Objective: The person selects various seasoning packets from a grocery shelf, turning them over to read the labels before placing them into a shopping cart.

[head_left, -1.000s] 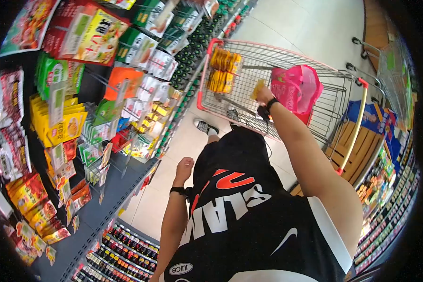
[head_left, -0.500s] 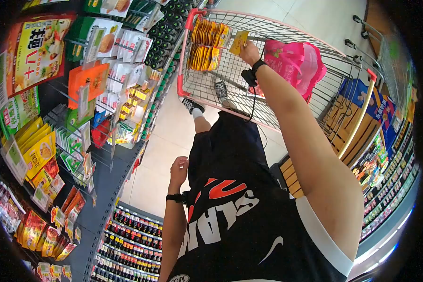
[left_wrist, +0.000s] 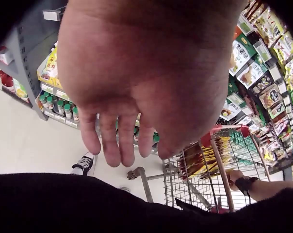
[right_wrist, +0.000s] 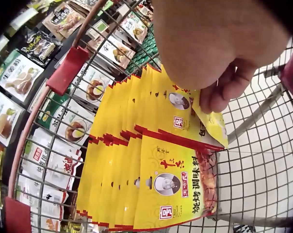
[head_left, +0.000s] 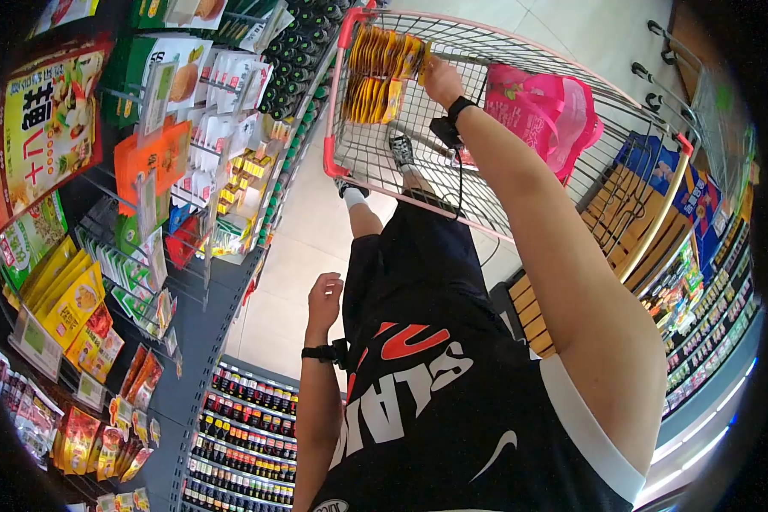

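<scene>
Packet slants downward along its long axis, upper end pinched by the right grip.

Supermarket aisle with stocked shelving, viewed from above.

Pale floor tiles, jointed by thin lines, are covering the aisle. In the head view, hanging retail packets are lining the left side above a dark grey metal shelf with a perforated edge. Tiered bottle shelves are standing at the lower left, their dark bottles forming close rows. At right, a slatted wooden surface is lying near a blue printed panel, while curving rows of goods are extending beyond. White light strips are glowing at the lower right. In the left wrist view, green-capped jars are occupying a low shelf.
</scene>
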Available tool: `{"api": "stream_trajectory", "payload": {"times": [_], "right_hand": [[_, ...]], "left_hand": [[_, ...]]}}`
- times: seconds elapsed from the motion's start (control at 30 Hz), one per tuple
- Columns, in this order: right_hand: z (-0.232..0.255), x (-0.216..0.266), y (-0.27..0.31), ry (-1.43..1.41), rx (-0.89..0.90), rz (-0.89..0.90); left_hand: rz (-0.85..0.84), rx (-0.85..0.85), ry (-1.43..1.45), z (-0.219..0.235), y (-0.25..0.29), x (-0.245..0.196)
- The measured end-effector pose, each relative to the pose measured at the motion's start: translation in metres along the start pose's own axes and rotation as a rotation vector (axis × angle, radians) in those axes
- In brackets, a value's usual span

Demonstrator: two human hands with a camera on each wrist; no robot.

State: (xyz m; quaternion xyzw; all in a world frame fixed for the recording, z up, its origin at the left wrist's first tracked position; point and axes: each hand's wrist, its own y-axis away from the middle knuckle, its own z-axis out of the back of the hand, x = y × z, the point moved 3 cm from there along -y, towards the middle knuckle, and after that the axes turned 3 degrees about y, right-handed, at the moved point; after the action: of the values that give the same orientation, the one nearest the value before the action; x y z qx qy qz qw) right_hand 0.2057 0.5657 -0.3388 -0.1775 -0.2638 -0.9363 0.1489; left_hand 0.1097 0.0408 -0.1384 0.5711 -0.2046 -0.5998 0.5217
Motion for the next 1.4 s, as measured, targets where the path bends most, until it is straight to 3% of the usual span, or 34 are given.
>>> {"api": "stream_trajectory", "payload": {"times": [0.13,0.33,0.5,0.57,0.6,0.63,0.7,0.73,0.8,0.83,0.9,0.93,1.0,1.07,1.13,1.17,1.2,1.27,1.3,1.4], "right_hand": [[-0.005,0.001,-0.004,0.019,0.059,0.032],[0.010,0.021,0.009,-0.118,0.171,-0.061],[-0.003,0.000,0.016,-0.015,0.235,0.010],[-0.013,-0.017,0.018,0.059,0.493,-0.003],[-0.039,-0.042,0.009,0.117,0.528,0.072],[-0.032,-0.048,0.024,0.049,0.438,0.055],[-0.070,-0.103,0.022,0.204,0.447,0.383],[-0.052,-0.087,0.045,0.602,0.379,0.865],[-0.057,-0.118,0.059,0.054,0.459,0.410],[-0.060,-0.134,0.067,-0.229,0.417,0.210],[-0.023,-0.091,0.120,-0.443,0.317,-0.194],[-0.010,-0.068,0.140,-0.530,0.365,-0.169],[-0.043,-0.089,0.144,-0.726,0.357,-0.069],[-0.035,-0.061,0.174,-0.434,0.326,0.002],[-0.059,-0.065,0.179,-0.219,0.241,0.010],[-0.036,-0.029,0.201,-0.099,0.239,0.033],[-0.001,0.022,0.237,0.022,0.238,0.049],[-0.029,0.000,0.236,-0.081,0.156,0.117],[-0.017,0.017,0.248,0.010,0.127,0.092],[-0.006,0.025,0.262,0.028,0.017,0.055]], "left_hand": [[-0.047,0.003,-0.020,0.006,-0.008,-0.001],[-0.041,-0.006,-0.012,0.007,-0.014,-0.019],[-0.047,0.071,-0.021,0.006,-0.022,-0.026],[-0.048,0.099,-0.019,0.011,-0.031,-0.019],[-0.071,0.089,-0.043,0.015,-0.033,-0.022],[-0.097,0.072,-0.067,0.020,-0.035,-0.026],[-0.231,-0.006,-0.062,0.038,-0.039,-0.036],[-0.339,-0.076,-0.037,0.050,-0.042,-0.041],[-0.479,-0.210,-0.093,0.086,-0.033,-0.078],[-0.548,-0.305,-0.069,0.109,-0.025,-0.097],[-0.696,-0.499,0.000,0.154,-0.004,-0.132],[-0.778,-0.551,0.143,0.176,0.002,-0.144],[-0.960,-0.711,0.243,0.224,0.020,-0.162],[-1.095,-0.881,0.296,0.262,0.049,-0.183],[-1.084,-1.002,0.477,0.283,0.081,-0.203],[-0.914,-1.033,0.461,0.300,0.080,-0.194],[-0.946,-1.049,0.573,0.310,0.082,-0.195],[-0.997,-1.067,0.796,0.327,0.086,-0.201],[-1.035,-0.950,0.827,0.333,0.082,-0.201],[-0.886,-0.942,0.709,0.341,0.069,-0.201]]}}
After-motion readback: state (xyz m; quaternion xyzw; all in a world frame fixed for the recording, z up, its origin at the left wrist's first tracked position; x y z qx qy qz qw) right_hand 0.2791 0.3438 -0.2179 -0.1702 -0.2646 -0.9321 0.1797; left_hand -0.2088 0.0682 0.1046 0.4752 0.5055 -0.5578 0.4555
